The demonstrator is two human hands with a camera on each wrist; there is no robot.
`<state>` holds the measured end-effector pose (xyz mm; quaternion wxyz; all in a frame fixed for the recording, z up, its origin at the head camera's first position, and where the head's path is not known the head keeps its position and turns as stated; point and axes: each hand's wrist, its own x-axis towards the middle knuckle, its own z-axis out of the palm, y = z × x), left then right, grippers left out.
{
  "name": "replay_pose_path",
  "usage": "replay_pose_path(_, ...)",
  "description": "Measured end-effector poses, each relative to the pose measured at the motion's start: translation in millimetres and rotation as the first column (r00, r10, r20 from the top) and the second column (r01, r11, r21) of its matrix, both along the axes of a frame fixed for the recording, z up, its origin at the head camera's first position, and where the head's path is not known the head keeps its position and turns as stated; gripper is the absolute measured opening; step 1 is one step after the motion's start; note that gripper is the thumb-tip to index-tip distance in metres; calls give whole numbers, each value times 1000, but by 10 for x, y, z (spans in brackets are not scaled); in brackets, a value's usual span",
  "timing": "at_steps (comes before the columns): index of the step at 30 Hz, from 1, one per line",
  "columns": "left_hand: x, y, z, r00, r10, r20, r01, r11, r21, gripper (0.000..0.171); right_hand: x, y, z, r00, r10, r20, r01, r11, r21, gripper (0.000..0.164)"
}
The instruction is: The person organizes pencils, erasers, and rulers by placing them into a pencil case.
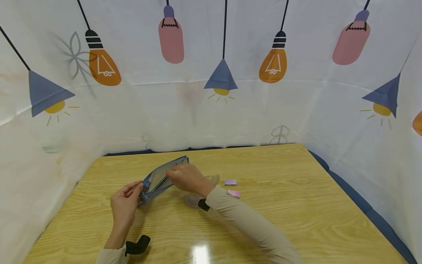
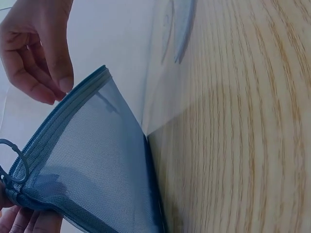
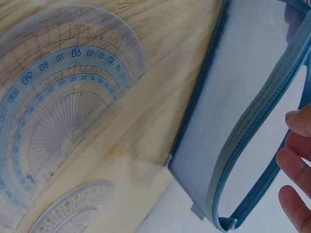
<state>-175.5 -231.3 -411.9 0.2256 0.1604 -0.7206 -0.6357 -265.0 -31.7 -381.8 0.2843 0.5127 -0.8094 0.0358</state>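
Observation:
A blue mesh zip pouch (image 1: 153, 196) stands with its mouth open at the left of the table. My left hand (image 1: 125, 201) pinches its near end by the zip, where a ring-shaped pull (image 2: 19, 167) hangs in the left wrist view. My right hand (image 1: 186, 178) is over the pouch's mouth. In the right wrist view its fingers (image 3: 296, 165) are loosely bent beside the zip edge, with nothing visible between them. A slim dark stick-like thing (image 1: 159, 183) lies inside the pouch; its kind is unclear.
Two clear protractors, a larger one (image 3: 73, 73) and another (image 3: 73, 208), lie beside the pouch. Right of them are two small pink blocks, one farther (image 1: 230, 182) and one nearer (image 1: 234, 193). A lamp-patterned curtain (image 1: 194, 110) surrounds the wooden table (image 1: 296, 205).

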Motion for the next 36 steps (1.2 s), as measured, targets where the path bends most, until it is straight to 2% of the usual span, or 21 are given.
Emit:
replay_pose_path(7,-17,1,-9,1000,2,-7,-2,1000,29,29,47,75,50,999,25,44,-25,1000,-14,12)
replay_pose_path(12,-12,12,-10,1000,-3,12,3,999,38,30,87,116,92,998,13,68,-13,1000,-2,13)
replay_pose_path(22,-5,18,-9,1000,1,25,-2,999,43,29,115,251,169,999,40,29,-38,998,-58,12)
replay_pose_path(30,17,26,-8,1000,2,30,-3,999,32,30,172,346,265,995,96,12,-94,987,-132,9)
replay_pose_path(36,8,36,-10,1000,0,25,-1,1000,30,29,212,413,298,996,89,1,-88,986,-139,13)
